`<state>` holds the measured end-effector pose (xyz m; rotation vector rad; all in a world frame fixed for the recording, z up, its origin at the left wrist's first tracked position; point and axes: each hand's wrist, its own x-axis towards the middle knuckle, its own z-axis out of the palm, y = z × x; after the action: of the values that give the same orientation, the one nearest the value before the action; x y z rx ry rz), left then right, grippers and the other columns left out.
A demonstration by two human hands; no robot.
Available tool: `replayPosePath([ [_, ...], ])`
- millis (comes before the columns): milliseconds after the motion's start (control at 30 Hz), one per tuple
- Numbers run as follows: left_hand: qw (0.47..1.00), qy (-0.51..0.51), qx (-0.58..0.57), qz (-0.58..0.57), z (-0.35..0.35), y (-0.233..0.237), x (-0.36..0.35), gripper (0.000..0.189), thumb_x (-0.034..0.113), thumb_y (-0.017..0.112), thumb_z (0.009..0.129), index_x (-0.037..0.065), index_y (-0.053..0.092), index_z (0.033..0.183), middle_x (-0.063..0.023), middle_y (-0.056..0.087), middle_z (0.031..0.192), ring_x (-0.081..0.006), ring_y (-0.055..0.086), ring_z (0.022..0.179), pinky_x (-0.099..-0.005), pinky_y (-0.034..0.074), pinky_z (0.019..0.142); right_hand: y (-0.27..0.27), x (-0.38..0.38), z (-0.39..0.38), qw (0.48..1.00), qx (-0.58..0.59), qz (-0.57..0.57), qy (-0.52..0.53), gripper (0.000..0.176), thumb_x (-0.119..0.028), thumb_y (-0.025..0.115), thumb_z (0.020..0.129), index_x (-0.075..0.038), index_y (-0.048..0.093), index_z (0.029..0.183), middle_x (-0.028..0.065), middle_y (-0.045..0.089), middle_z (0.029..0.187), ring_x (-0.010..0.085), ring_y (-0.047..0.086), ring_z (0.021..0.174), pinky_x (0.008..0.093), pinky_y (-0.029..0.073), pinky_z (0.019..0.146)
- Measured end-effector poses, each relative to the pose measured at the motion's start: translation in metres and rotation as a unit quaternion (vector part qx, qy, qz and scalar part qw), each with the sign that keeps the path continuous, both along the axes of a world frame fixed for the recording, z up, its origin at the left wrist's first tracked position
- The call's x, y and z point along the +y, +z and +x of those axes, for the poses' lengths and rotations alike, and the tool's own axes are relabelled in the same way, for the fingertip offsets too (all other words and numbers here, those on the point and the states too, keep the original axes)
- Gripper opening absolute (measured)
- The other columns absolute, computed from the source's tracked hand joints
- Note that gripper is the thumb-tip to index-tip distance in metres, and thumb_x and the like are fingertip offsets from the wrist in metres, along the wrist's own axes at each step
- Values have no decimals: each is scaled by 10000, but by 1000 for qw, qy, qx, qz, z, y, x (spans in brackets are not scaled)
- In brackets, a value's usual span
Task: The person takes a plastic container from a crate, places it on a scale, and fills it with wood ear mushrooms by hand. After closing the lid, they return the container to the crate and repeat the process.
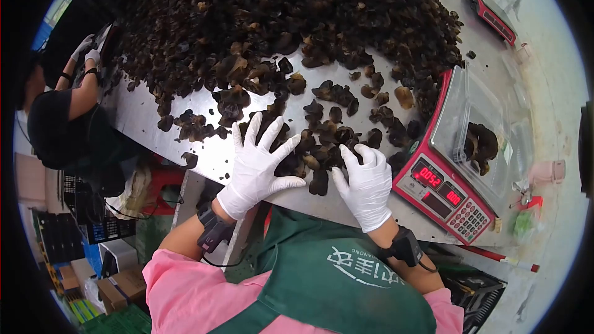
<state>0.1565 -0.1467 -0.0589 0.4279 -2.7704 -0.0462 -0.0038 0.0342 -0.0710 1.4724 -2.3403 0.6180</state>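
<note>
In the head view, both gloved hands work palm down among loose, dark pieces (328, 133), which look like a leafy fungus, on the near side of the worktop (145, 114). The step in hand appears to be handling a small scattered group apart from the large heap (272, 6) beyond the hands. The left hand (253, 173) is spread wide, its fingertips reaching the pieces and its thumb pointing towards the right hand (367, 188). The right hand is half-open, fingers loosely bent and thumb apart from the forefinger, beside the same pieces; no piece is visibly gripped. Picking out a single piece would, I judge, call for closing thumb and fingertips lightly on an edge, as the pieces overlap.

The pieces are thin, curled and irregular, brown to nearly black, some with a moist-looking sheen and paler, amber edges. The worktop is smooth, reflective metal. The gloves are thin, white and wrinkled. To the right of the right hand, a red scale (450, 180) with glowing digits carries a clear plastic container (495, 96) with a dark clump (481, 147) in it. Beyond the left hand, a co-worker's gloved hands (93, 57) are near the heap's far-left edge.
</note>
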Motion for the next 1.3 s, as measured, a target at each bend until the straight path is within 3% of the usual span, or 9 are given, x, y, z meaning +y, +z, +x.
replayPosePath([
  [133, 999, 0, 31, 24, -7, -12, 0, 709, 596, 779, 735, 241, 658, 1337, -131, 547, 1411, -410, 475, 1269, -603, 347, 1078, -10, 3, -4, 1000, -12, 1, 5, 378, -187, 789, 788, -150, 722, 1158, 40, 612, 1039, 246, 607, 938, 363, 528, 708],
  [200, 997, -17, 59, 52, -11, -15, 4, 532, 348, 846, 725, 196, 709, 1216, -116, 608, 1316, -346, 612, 1069, -426, 545, 847, -5, 3, -5, 999, -21, -17, 18, 394, -134, 803, 761, -146, 733, 1149, 45, 641, 1023, 249, 626, 898, 353, 539, 669],
  [467, 984, -68, 131, 99, -29, 5, -7, 164, 147, 798, 794, 111, 735, 941, -60, 675, 956, -256, 668, 836, -352, 553, 710, 114, 36, -55, 975, 118, -186, 32, 340, -98, 785, 720, -133, 756, 1057, 1, 631, 959, 196, 622, 803, 315, 529, 601],
  [700, 949, -114, 276, 101, -77, 102, 16, 239, -59, 787, 747, 51, 734, 953, -87, 666, 947, -229, 672, 795, -308, 541, 686, 150, 117, -153, 977, 62, -190, -71, 278, -69, 758, 785, -115, 747, 1059, 59, 654, 960, 270, 638, 853, 376, 526, 758],
  [900, 888, -226, 353, 187, -183, 161, 91, 169, 18, 799, 774, 59, 759, 933, -80, 682, 934, -221, 679, 791, -315, 551, 710, 138, 153, -177, 1000, -10, -20, -1, 312, -165, 745, 829, -90, 727, 1131, 124, 663, 1093, 324, 593, 1106, 404, 474, 968],
  [1000, 861, -285, 325, 267, -241, 159, 138, 130, 29, 766, 807, 42, 760, 936, -93, 697, 939, -220, 684, 841, -309, 542, 756, 147, 175, -169, 985, -49, -156, -49, 338, -141, 723, 847, -92, 709, 1181, 129, 661, 1155, 326, 591, 1130, 408, 466, 997],
  [1167, 908, -351, 145, 175, -307, 113, 187, 151, 248, 790, 834, 117, 758, 902, -49, 683, 989, -289, 647, 962, -377, 524, 796, 129, 220, -160, 970, -41, -205, -125, 334, -27, 678, 857, -90, 706, 1183, 129, 651, 1149, 326, 583, 1116, 408, 461, 991],
  [1200, 920, -358, 58, 147, -309, 109, 191, 269, 346, 793, 823, 139, 758, 991, -37, 678, 1080, -324, 600, 1078, -444, 479, 927, 126, 227, -156, 969, -40, -207, -130, 334, -27, 678, 857, -90, 706, 1183, 129, 651, 1149, 326, 583, 1116, 408, 461, 991],
  [1300, 929, -354, 96, 46, -305, 111, 183, 554, 506, 765, 818, 188, 678, 1263, -65, 652, 1267, -414, 528, 1242, -543, 364, 1075, 118, 242, -146, 965, -70, -202, -151, 313, -19, 668, 857, -84, 711, 1160, 120, 646, 1145, 317, 575, 1120, 403, 462, 990],
])
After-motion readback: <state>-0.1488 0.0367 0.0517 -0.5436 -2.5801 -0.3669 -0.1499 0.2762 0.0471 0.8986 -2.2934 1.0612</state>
